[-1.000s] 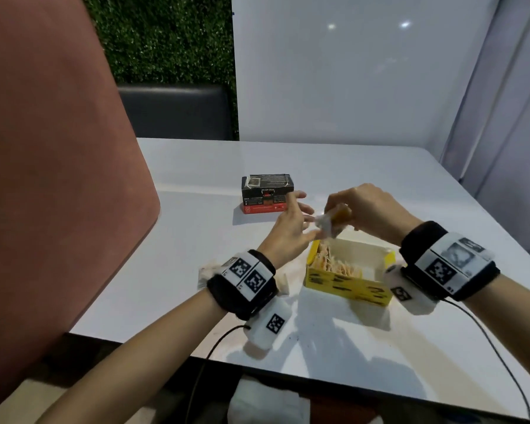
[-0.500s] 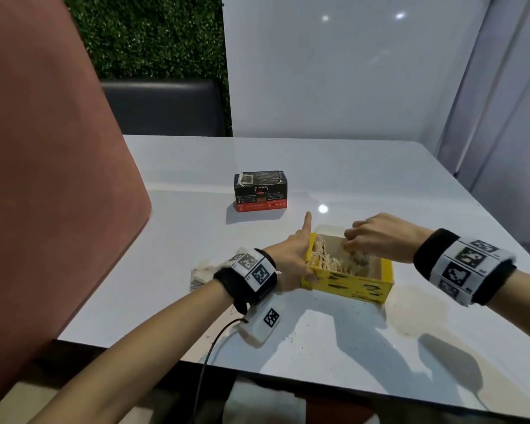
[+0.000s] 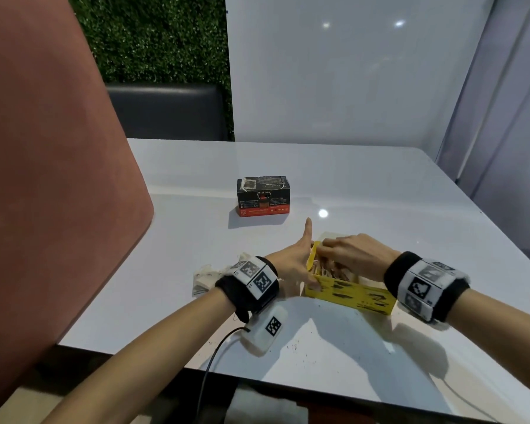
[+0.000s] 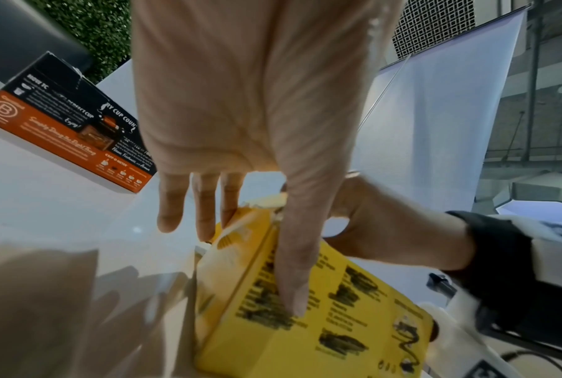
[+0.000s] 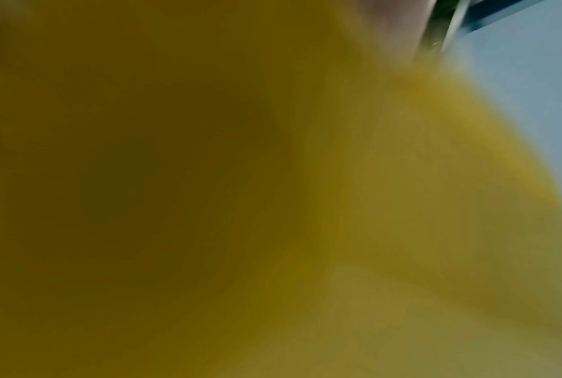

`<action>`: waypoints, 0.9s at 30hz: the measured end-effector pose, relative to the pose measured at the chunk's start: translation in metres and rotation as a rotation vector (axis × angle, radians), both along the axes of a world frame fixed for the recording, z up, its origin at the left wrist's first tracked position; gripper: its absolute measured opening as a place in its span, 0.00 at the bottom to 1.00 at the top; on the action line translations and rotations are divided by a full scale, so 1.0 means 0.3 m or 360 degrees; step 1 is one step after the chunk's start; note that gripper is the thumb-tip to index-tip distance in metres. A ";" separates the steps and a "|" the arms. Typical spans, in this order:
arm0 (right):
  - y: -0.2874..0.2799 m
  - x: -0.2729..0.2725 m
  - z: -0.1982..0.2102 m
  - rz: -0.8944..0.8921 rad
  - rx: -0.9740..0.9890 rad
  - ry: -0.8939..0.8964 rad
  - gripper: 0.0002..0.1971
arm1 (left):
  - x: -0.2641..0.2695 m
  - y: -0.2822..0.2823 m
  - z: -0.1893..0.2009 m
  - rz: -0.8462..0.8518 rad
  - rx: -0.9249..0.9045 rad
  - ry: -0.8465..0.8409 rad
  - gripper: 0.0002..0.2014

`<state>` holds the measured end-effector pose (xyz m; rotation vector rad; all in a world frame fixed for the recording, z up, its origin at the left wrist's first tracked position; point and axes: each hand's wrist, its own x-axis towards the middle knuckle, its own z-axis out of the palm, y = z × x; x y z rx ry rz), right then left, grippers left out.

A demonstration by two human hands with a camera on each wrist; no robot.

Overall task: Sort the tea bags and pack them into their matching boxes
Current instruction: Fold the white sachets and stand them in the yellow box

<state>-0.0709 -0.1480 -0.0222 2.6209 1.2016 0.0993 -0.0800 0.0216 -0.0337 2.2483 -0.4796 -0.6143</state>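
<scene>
An open yellow box (image 3: 358, 296) (image 4: 337, 332) stands near the table's front, with tea bags (image 3: 325, 269) packed in its left end. My left hand (image 3: 303, 255) lies against the box's left end with straight fingers (image 4: 205, 204), its thumb flat on the front face. My right hand (image 3: 346, 252) (image 4: 386, 225) reaches down into the box from the right; its fingertips are hidden inside. A shut black and red box (image 3: 263, 197) (image 4: 62, 115) stands farther back. Loose tea bags (image 3: 204, 278) lie left of my left wrist. The right wrist view is a yellow blur.
A large pink panel (image 3: 58, 179) rises along the table's left side. A dark seat (image 3: 166, 111) and a white wall panel (image 3: 349, 87) stand behind the table (image 3: 380, 185). A cable (image 3: 214, 356) runs from my left wrist over the front edge.
A second ago both hands held a tea bag above the yellow box. My right hand has gone down into the box, and my left hand has dropped against its left end.
</scene>
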 end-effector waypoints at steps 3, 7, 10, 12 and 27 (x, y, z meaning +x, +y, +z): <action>-0.029 -0.024 0.029 -0.0234 0.0412 -0.0025 0.13 | 0.000 0.000 -0.003 0.0015 -0.0016 0.0031 0.64; -0.079 -0.047 0.042 -0.0813 0.0660 0.0160 0.06 | -0.001 -0.007 -0.001 0.0016 0.0041 0.0020 0.64; -0.070 -0.034 0.016 -0.1009 0.0597 0.0427 0.07 | 0.000 -0.011 0.003 0.0000 0.0084 0.0006 0.64; -0.049 -0.015 -0.010 -0.1049 0.0616 0.0490 0.08 | -0.001 -0.012 0.005 -0.0004 0.0082 0.0014 0.64; -0.085 -0.043 0.093 -0.0864 0.0109 0.0463 0.10 | 0.001 -0.026 -0.014 0.0021 0.0128 -0.0051 0.66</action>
